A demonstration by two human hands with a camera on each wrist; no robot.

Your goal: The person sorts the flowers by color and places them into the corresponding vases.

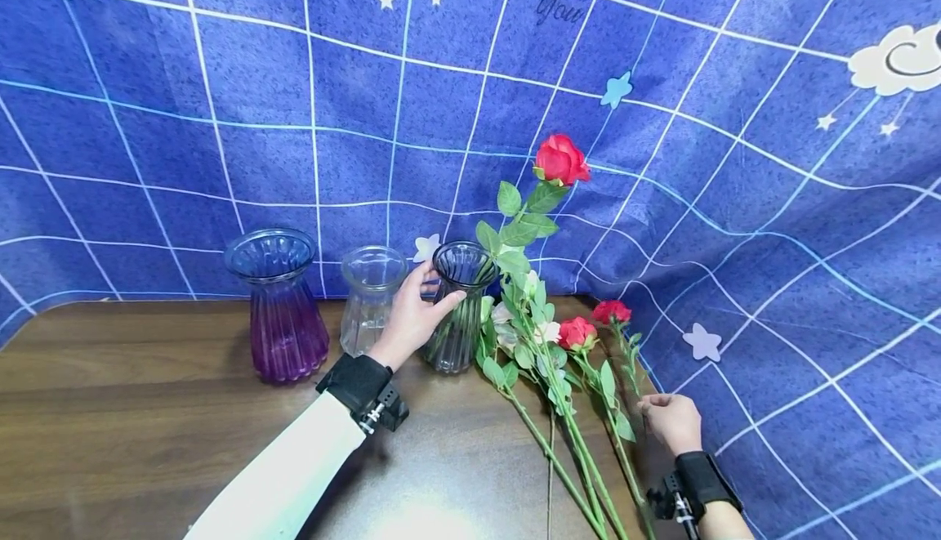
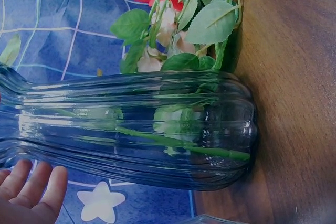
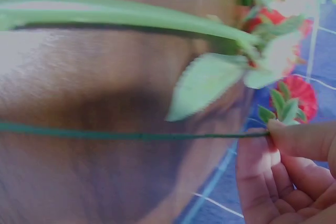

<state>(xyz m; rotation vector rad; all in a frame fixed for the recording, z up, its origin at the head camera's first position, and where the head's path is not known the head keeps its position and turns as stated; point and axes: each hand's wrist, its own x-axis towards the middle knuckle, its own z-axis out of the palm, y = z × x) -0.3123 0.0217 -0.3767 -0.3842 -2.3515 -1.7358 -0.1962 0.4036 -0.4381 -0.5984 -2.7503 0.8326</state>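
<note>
A smoky-grey ribbed glass vase (image 1: 454, 336) stands upright on the table. My left hand (image 1: 415, 311) holds its neck loosely, thumb across the front and fingers at the left side. A tall red rose (image 1: 562, 160) leans right out of this vase; a cut green stem (image 2: 184, 145) shows through its glass. At the right table edge, my right hand (image 1: 672, 421) pinches a thin green stem (image 3: 157, 135) between thumb and fingers. That stem leads toward a red carnation (image 1: 612, 311). Beside it lies another red flower (image 1: 577, 333) with a thicker stem.
Left of the grey vase stand a clear glass vase (image 1: 367, 311) and a blue-to-purple glass vase (image 1: 287, 328). Several long stems and pale flowers (image 1: 547, 332) lie on the wooden table (image 1: 132, 426). A blue gridded cloth (image 1: 257, 74) hangs behind and along the right.
</note>
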